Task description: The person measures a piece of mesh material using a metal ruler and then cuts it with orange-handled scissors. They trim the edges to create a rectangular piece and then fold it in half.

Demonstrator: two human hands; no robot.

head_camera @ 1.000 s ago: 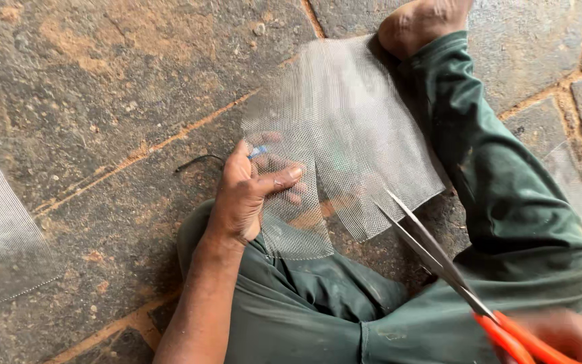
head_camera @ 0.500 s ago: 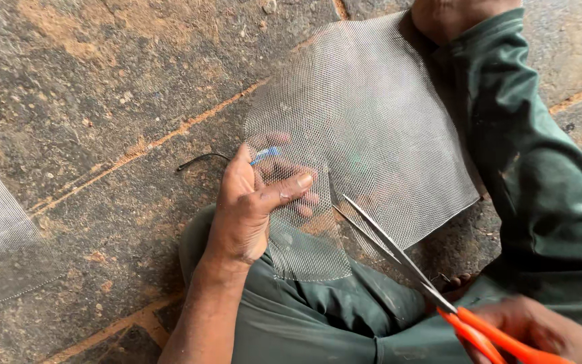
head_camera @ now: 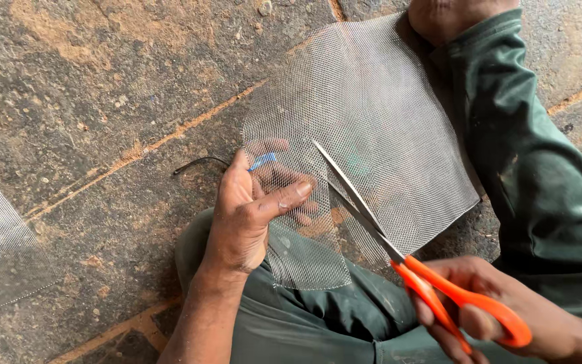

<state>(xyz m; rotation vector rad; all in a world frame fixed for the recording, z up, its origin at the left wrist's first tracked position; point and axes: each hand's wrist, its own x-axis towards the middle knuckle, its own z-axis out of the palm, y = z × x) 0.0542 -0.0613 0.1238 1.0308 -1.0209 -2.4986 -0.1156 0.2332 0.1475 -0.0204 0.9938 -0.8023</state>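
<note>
Cutting translucent grey wire mesh [head_camera: 372, 114] with scissors [head_camera: 399, 253].

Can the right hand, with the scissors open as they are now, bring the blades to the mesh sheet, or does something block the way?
Probably yes. The right hand holds the orange-handled scissors with blades open, already lying over the mesh sheet. The left hand pinches the sheet's edge beside the blades, not across them.
</note>
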